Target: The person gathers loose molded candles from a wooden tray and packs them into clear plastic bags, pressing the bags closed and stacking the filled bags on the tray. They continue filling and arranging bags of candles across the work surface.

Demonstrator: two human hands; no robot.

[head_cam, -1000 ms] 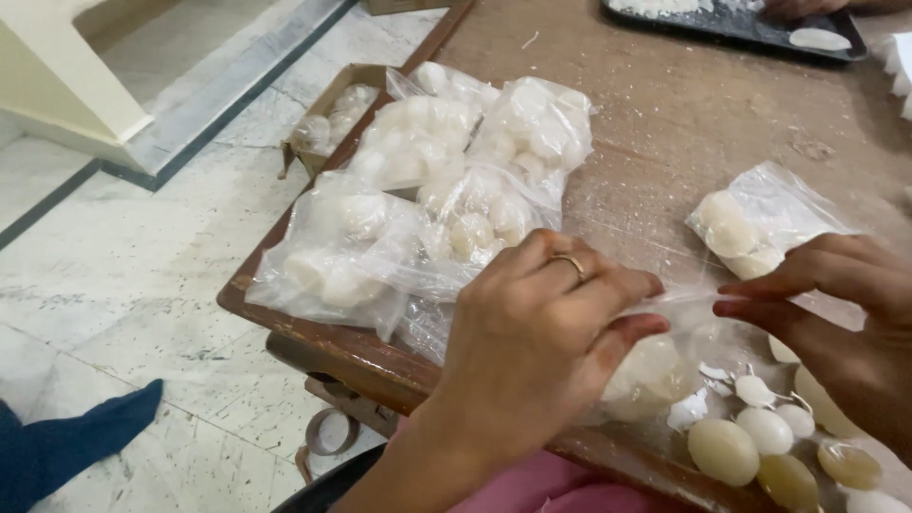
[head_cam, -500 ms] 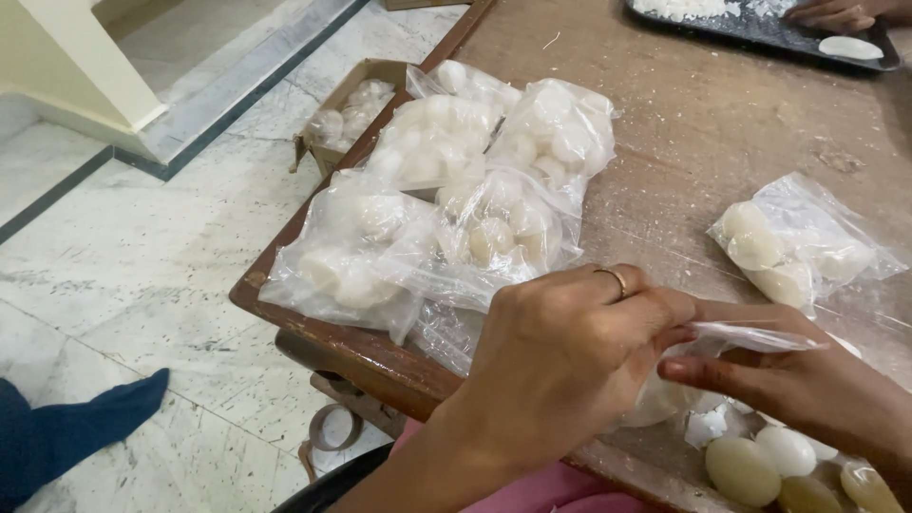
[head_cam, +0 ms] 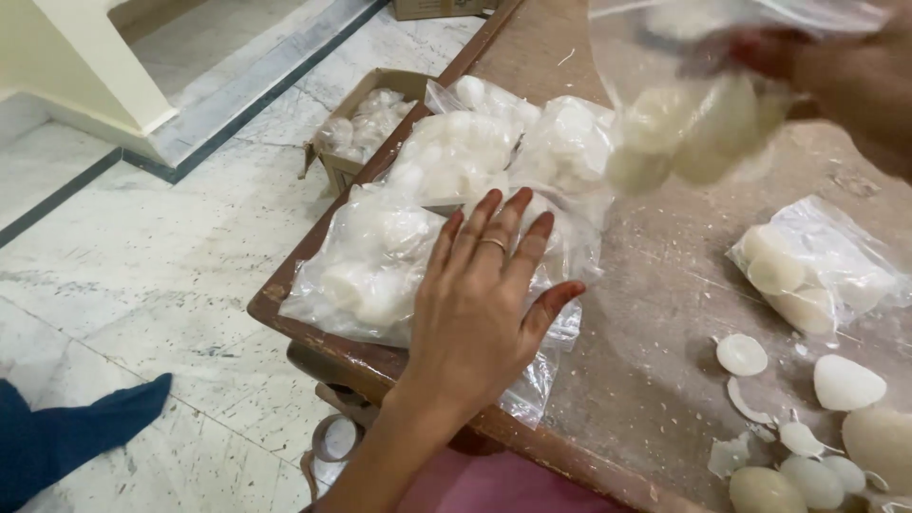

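Left hand [head_cam: 480, 304] lies flat on crinkly clear plastic bags [head_cam: 380, 261].

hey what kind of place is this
Probably a home workspace for packing small white moulded pieces: a worn wooden table on a marble floor, piled with filled clear bags, loose pieces alongside.

Left hand [head_cam: 484, 304] lies flat, fingers spread; right hand [head_cam: 845, 71] is raised, fingers pinched.

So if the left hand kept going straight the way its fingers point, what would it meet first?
Probably the clear bags of white pieces piled at the table's left edge: the left hand lies flat, fingers aimed up at the pile, perhaps already touching the nearest bag; depth is unclear.
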